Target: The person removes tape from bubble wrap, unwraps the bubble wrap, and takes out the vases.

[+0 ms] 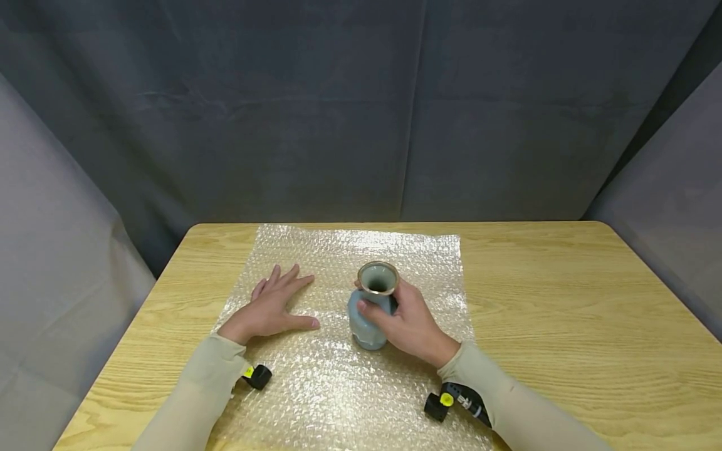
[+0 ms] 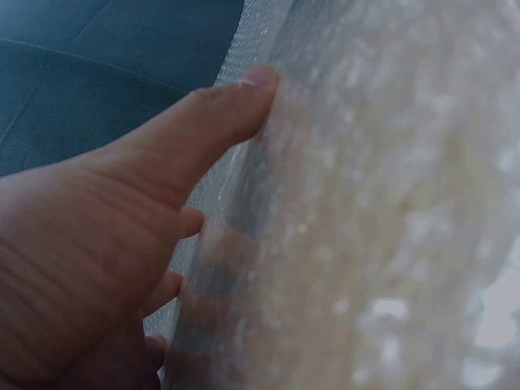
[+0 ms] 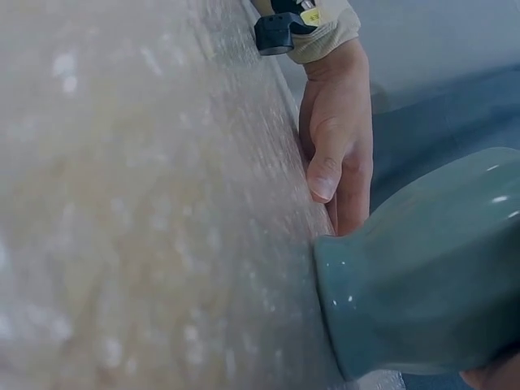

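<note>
A pale blue-green glazed vase (image 1: 365, 324) with a brown-edged flared mouth stands on a sheet of bubble wrap (image 1: 333, 394), right of the sheet's middle. My right hand (image 1: 410, 322) grips it around the neck, thumb across the near side and fingers behind. The right wrist view shows the base of the vase (image 3: 422, 276) right at the bubble wrap. To the left, my left hand (image 1: 273, 311) lies on the sheet, fingers spread and straight, with nothing held. In the left wrist view its thumb (image 2: 219, 110) touches the bubble wrap (image 2: 382, 203).
The bubble wrap lies over the middle of a wooden table (image 1: 570, 326), reaching nearly to the back edge. Behind the table hangs a dark grey curtain (image 1: 316, 113). Light grey cloth panels (image 1: 51, 269) stand along both sides.
</note>
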### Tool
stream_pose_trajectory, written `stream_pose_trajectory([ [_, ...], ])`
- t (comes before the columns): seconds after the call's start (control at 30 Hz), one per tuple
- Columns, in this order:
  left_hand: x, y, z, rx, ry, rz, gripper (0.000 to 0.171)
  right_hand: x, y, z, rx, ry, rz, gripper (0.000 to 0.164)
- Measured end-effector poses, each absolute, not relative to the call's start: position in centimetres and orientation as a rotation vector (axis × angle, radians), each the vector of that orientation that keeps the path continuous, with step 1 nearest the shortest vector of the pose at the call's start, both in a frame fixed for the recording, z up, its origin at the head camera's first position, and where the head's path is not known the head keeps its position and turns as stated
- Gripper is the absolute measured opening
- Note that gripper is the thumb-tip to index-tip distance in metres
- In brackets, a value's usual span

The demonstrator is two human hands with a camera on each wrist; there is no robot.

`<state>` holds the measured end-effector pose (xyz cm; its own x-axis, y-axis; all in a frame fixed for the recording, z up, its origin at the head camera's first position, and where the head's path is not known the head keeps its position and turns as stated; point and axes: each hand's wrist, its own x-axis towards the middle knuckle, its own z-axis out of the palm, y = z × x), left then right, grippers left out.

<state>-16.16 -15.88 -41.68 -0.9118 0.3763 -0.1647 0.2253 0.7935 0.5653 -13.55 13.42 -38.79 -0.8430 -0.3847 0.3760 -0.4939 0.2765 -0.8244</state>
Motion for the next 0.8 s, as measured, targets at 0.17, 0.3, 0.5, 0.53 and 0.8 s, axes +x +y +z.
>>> stream_pose_trajectory([
  [0.17,-16.18,-15.83,-41.61,0.464,2.711,0.811,0.098,-13.57,13.48,-38.71,0.817,-2.418,1.649,0.039],
  [0.3,-16.19,-15.82,-41.61,0.466,2.711,0.814,0.098,-13.67,13.56,-38.66,0.807,-2.412,1.648,0.038],
  [0.5,-16.19,-15.86,-41.69,0.463,2.709,0.815,0.098,-13.86,13.72,-38.48,0.78,-2.399,1.673,0.037],
  [0.53,-16.19,-15.87,-41.7,0.462,2.708,0.815,0.098,-13.89,13.75,-38.42,0.777,-2.395,1.678,0.037],
  [0.8,-16.16,-15.93,-41.85,0.465,2.707,0.809,0.099,-14.12,14.11,-38.07,0.733,-2.403,1.71,0.03],
])
